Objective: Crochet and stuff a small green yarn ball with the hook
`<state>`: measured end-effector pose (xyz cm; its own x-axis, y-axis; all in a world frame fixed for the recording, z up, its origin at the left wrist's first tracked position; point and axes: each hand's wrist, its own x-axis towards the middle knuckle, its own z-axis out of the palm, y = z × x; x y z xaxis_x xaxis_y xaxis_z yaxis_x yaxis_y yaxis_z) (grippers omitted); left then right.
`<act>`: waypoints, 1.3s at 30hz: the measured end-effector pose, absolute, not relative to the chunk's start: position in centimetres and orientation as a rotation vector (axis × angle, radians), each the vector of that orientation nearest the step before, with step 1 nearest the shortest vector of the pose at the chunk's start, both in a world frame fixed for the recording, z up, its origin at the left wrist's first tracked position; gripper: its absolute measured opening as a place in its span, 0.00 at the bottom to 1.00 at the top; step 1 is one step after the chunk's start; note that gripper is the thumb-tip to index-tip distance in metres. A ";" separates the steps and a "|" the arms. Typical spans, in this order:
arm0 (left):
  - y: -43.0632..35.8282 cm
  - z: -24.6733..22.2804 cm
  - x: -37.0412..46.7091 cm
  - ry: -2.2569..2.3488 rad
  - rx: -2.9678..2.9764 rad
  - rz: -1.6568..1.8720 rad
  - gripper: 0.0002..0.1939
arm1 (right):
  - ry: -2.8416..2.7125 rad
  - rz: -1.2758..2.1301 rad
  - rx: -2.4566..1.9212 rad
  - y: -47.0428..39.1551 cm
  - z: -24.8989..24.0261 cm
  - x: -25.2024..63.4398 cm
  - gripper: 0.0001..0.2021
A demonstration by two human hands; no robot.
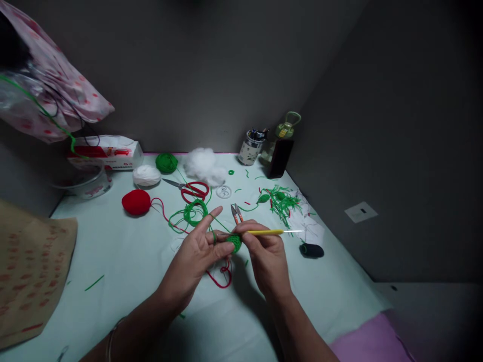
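Near the middle of the table, my left hand (202, 249) pinches a small green crocheted piece (234, 243) between thumb and fingers, its index finger raised with green yarn running over it. My right hand (266, 254) grips a yellow-handled crochet hook (266, 232), whose tip meets the top of the piece. Loops of green yarn (194, 212) lie just behind my left hand. A red yarn strand (221, 285) curls on the table below the piece. Small snips (237, 213) rest just beyond my hands.
Red-handled scissors (194, 191), a red yarn ball (136, 202), a white ball (146, 175), a green ball (166, 163) and white stuffing (204, 165) lie behind. Green scraps (282, 202), a phone (280, 158) and a pen cup (249, 149) stand or lie right. A paper bag (33, 271) is left.
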<state>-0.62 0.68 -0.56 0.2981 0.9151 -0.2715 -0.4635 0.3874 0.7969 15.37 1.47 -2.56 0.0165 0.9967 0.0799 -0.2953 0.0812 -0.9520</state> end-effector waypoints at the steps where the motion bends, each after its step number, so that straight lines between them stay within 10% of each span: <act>1: 0.7 -0.5 -0.5 0.853 0.692 1.016 0.49 | -0.930 1.364 -0.932 1.6 -2.6 15.3 0.07; 9: -0.7 -0.7 0.5 1.080 1.024 1.145 0.46 | -0.492 1.845 -0.720 1.9 -3.7 13.5 0.13; 23: 0.1 0.2 -0.3 1.057 0.869 1.099 0.50 | -0.841 1.438 -0.869 1.0 -2.4 13.9 0.11; 39: -2.3 -2.6 -0.1 1.196 1.696 1.440 0.25 | -0.598 1.728 -0.586 0.9 -2.2 14.4 0.14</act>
